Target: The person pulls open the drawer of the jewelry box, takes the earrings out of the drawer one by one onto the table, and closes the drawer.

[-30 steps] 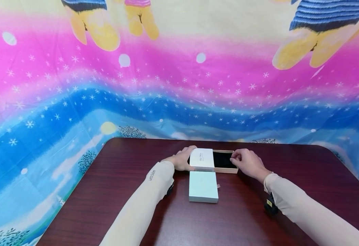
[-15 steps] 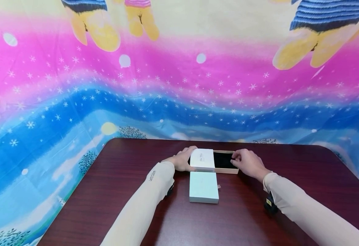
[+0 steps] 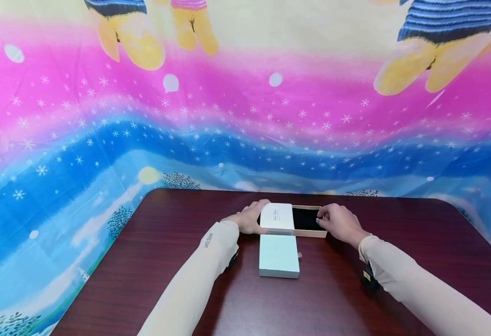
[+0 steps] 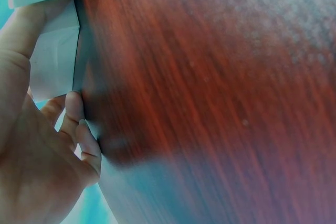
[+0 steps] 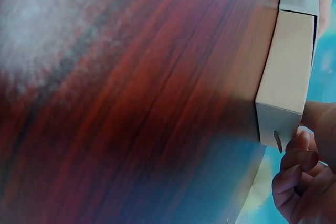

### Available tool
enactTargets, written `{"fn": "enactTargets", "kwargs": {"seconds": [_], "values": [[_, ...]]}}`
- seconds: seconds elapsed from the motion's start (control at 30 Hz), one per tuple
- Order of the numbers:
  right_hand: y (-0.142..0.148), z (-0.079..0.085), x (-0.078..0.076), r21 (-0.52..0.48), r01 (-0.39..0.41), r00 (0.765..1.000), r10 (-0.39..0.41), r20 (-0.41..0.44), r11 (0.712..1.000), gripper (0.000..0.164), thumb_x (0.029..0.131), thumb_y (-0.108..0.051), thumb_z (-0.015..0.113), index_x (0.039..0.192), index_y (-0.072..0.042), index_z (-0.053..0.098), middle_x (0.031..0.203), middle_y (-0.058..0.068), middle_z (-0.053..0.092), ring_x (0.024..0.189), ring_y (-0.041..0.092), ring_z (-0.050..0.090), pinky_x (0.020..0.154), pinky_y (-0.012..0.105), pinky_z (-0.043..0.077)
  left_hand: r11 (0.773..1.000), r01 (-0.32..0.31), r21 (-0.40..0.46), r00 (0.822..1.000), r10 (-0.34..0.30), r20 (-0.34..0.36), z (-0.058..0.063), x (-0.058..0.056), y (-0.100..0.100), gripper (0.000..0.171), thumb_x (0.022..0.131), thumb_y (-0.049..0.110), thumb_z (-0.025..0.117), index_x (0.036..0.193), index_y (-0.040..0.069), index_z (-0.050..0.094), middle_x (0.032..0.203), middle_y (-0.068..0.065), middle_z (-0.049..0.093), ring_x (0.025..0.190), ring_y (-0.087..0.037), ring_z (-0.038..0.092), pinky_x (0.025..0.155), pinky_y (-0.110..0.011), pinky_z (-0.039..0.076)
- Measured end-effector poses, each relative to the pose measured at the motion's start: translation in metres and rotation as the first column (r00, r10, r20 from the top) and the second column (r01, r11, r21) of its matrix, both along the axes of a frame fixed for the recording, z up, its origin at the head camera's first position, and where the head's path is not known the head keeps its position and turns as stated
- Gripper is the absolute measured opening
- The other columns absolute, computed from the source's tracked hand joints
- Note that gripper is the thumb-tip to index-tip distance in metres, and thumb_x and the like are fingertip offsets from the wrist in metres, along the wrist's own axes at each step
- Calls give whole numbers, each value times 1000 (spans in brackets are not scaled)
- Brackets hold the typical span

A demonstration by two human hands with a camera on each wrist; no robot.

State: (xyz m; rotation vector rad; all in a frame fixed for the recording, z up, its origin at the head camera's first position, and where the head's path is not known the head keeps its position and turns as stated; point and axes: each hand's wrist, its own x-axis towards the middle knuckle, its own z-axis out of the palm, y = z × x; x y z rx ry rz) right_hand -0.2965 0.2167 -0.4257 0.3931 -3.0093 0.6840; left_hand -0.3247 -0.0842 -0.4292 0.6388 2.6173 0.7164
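A flat white drawer box lies on the table. Its printed white sleeve point(image 3: 277, 217) is on the left, and its cream drawer point(image 3: 310, 233) sticks out to the right, showing a black lining point(image 3: 304, 218). My left hand point(image 3: 249, 219) grips the sleeve's left end, thumb on the near side and fingers on the far side. At the drawer's right end, my right hand point(image 3: 341, 221) pinches the end wall with curled fingers. A small ribbon tab point(image 5: 277, 141) shows on that end wall in the right wrist view. What the fingertips touch inside the drawer is hidden.
A pale mint box point(image 3: 278, 254) with a small ribbon tab point(image 3: 299, 255) on its right side lies just in front of the white sleeve. Behind the dark wooden table point(image 3: 195, 205) hangs a colourful printed cloth point(image 3: 245, 116).
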Motion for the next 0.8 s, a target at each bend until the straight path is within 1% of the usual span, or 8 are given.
{"fn": "enactTargets", "kwargs": {"seconds": [0.27, 0.6, 0.8], "values": [[-1, -2, 0, -4, 0, 1000, 0, -13, 1000, 19, 95, -15, 67, 109, -5, 75, 67, -2, 59, 59, 14, 48, 54, 32, 35, 1000, 4, -1, 1000, -4, -10, 0, 1, -1, 94, 89, 33, 77, 160, 22, 17, 156, -8, 35, 136, -29, 40, 111, -53, 35], [-1, -3, -1, 8, 3, 1000, -3, -29, 1000, 16, 95, -14, 66, 106, -7, 75, 69, -2, 61, 61, 14, 49, 55, 32, 36, 1000, 7, -5, 1000, -7, -4, 0, 0, -1, 95, 90, 34, 76, 161, 22, 15, 157, -8, 33, 136, -29, 39, 112, -52, 34], [-1, -5, 0, 4, 2, 1000, -2, -20, 1000, 12, 96, -14, 65, 101, -8, 74, 70, -1, 61, 61, 14, 50, 56, 32, 38, 1000, 1, -1, 1000, -1, -1, 0, 0, -1, 95, 89, 33, 77, 161, 21, 16, 158, -9, 33, 138, -30, 38, 114, -56, 31]]}}
